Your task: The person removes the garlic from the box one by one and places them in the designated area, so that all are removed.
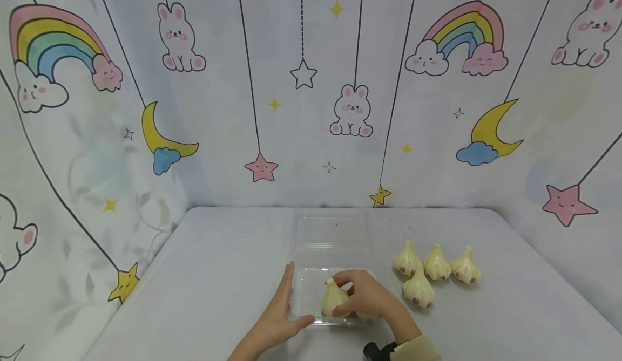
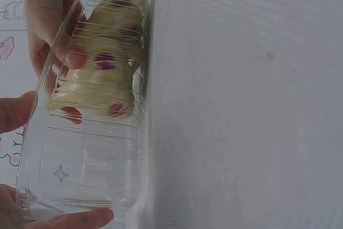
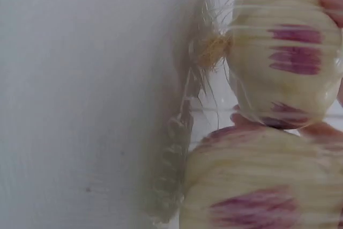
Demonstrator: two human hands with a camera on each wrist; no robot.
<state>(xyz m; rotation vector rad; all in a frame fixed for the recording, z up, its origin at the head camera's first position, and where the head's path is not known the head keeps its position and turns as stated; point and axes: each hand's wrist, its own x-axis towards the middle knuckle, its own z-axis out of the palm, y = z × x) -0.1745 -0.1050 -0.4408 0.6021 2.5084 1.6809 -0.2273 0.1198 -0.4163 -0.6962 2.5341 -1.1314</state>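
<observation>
A clear plastic clamshell box (image 1: 306, 291) lies with its lid (image 1: 332, 229) folded back. My right hand (image 1: 366, 296) grips a garlic bulb (image 1: 334, 298) inside the front of the box, thumb and fingers on either side. Partly hidden under that hand, another garlic bulb (image 1: 366, 314) sits in the box, at the right. Purple patches mark the bulbs, seen through the box wall in the right wrist view, where one bulb (image 3: 289, 52) shows stringy roots. My left hand (image 1: 279, 312) touches the box's left front corner, its fingers straight along the side and thumb at the front rim.
On the white table (image 1: 233, 258), right of the box, are several loose garlic bulbs (image 1: 419, 290) grouped together. A black object (image 1: 379, 351) shows by the right sleeve (image 1: 415, 350). Curtains (image 1: 291, 134) printed with rabbits, stars and rainbows hang behind and at both sides.
</observation>
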